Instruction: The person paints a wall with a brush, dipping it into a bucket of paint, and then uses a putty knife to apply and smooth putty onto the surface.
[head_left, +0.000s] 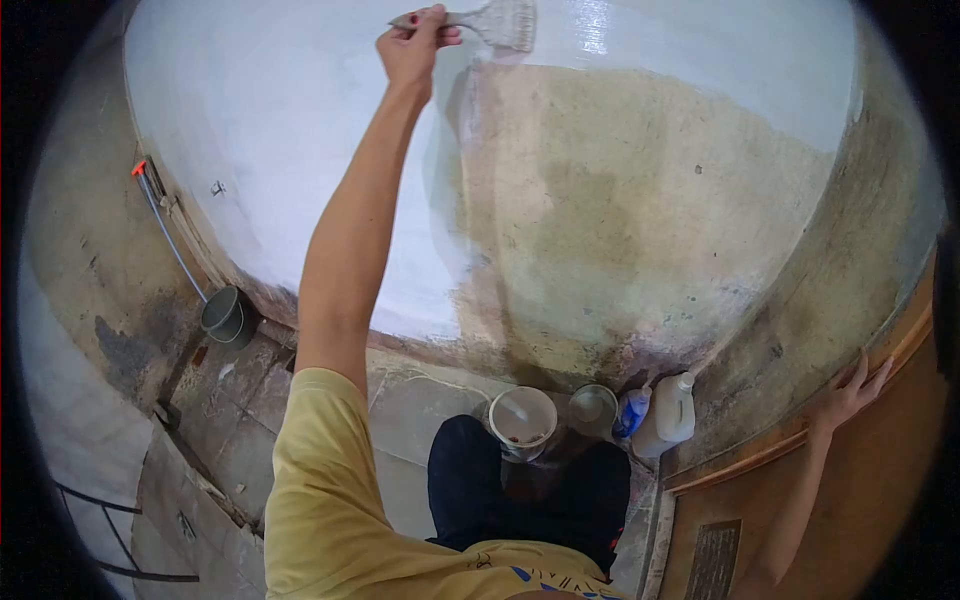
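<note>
High on the wall, my left hand [412,50] grips the handle of a wide paintbrush [508,25]. The brush's pale bristles point right and lie against the wall, at the upper edge of a bare tan patch [600,200]. White paint [260,110] covers the wall to the left and above, with a wet shine right of the brush. My right hand [845,402] holds nothing; its fingers are spread over the wooden edge [800,438] of a brown panel at the right. Between my knees and the wall stands a white bucket [495,425] with whitish contents.
Beside the white bucket are a smaller round container [593,406], a blue-and-white package [631,412] and a white plastic jug [668,420]. A dark bucket [228,316] sits at the left wall's foot, near a long orange-ended pole [172,230]. Black metal bars [130,573] show lower left.
</note>
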